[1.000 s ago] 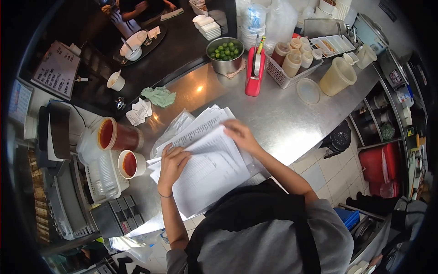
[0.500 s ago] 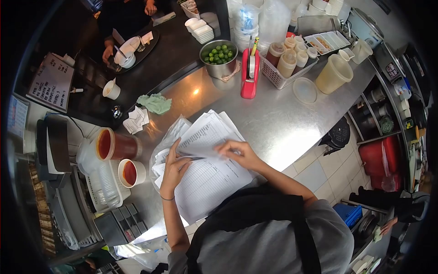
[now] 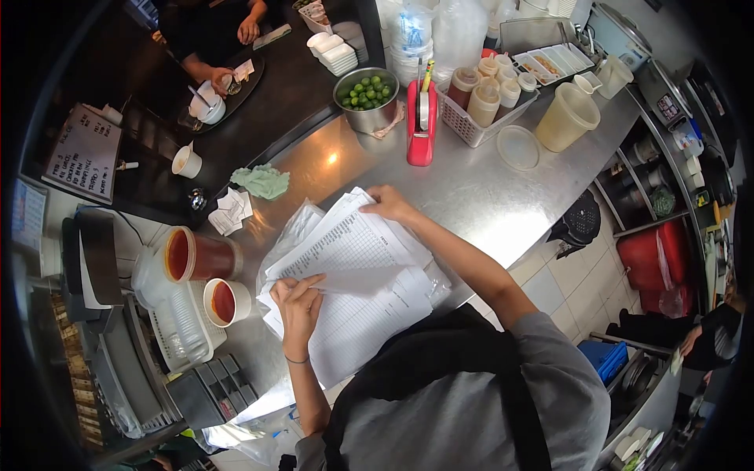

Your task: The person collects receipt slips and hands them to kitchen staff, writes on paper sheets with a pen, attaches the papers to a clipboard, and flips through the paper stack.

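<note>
A stack of printed sheets point(image 3: 353, 326) with tables on them lies over a clear plastic bag point(image 3: 292, 228) on the steel counter. My left hand point(image 3: 297, 310) is closed at the stack's left side, pinching a sheet that is lifted and curved across the middle. At the far upper edge, my right hand point(image 3: 390, 206) has its thumb and fingers closed on the corner of the upper sheets. Part of the lower pages is hidden under the raised sheet.
Beyond the papers stand a pot of green limes point(image 3: 366, 98), a red tape dispenser point(image 3: 422, 133) and a basket of sauce bottles point(image 3: 471, 122). Red sauce containers point(image 3: 224, 302) are at left, near a green cloth point(image 3: 261, 181). Another person's hand point(image 3: 220, 78) is across the counter.
My right hand has moved from mid-page up to the stack's far corner. My left hand has turned and shifted slightly down, and a sheet is now folded toward me.
</note>
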`<action>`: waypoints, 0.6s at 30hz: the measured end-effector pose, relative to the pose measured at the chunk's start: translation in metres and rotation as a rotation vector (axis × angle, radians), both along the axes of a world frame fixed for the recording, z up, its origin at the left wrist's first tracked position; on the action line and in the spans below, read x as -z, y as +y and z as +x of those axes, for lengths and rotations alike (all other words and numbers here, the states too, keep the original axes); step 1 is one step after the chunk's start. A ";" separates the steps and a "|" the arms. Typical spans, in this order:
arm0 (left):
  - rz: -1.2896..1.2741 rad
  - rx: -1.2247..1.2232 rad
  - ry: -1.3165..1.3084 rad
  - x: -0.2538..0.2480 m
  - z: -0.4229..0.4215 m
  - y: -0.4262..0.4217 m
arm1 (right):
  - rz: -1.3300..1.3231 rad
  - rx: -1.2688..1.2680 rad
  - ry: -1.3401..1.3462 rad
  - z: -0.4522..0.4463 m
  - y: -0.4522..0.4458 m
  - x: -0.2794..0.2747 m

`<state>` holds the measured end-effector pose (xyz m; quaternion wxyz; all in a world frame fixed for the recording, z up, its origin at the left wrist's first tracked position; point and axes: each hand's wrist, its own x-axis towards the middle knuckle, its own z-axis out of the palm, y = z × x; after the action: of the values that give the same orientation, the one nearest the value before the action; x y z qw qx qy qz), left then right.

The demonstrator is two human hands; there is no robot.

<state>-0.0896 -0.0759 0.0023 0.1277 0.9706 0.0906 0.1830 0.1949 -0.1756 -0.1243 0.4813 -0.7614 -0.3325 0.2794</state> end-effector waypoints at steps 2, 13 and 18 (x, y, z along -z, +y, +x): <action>0.060 -0.021 -0.068 0.001 0.010 0.001 | 0.176 0.058 0.024 -0.006 -0.002 -0.019; -0.239 -0.031 -0.037 0.003 0.008 0.000 | 0.610 -0.186 -0.212 -0.104 -0.093 -0.094; -0.090 0.009 0.022 0.005 0.010 0.009 | 0.678 -0.313 -0.148 -0.106 -0.099 -0.099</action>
<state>-0.0795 -0.0670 -0.0032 0.1708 0.9662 0.0960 0.1675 0.0892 -0.2747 -0.0255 0.6321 -0.5169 -0.5524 0.1678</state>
